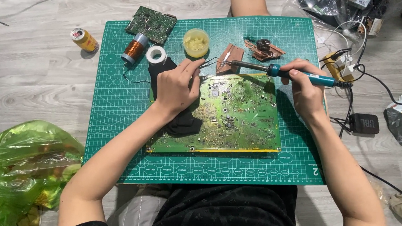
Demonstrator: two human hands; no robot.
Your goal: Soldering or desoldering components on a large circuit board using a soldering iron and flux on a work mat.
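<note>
Soldering at a green circuit board (229, 115), centre frame.
Right hand (308, 90) grips the blue soldering iron (285, 74); left hand (177, 85) pinches thin solder wire (210, 62) over the cutting mat (116, 97).

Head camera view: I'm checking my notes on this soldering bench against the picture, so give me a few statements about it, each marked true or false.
1. The right hand holds a blue-handled soldering iron. True.
2. The large green circuit board lies on bare wooden floor. False: it lies on the green cutting mat.
3. The left hand pinches thin tweezers at the board's upper edge. True.
4. The drink can stands upright on the mat. False: it lies on its side on the floor, left of the mat.
5. A copper wire spool sits near the mat's upper left, beside a white tape roll. True.
6. The small yellow tub sits on the large board. False: it sits on the mat, above the board.
</note>
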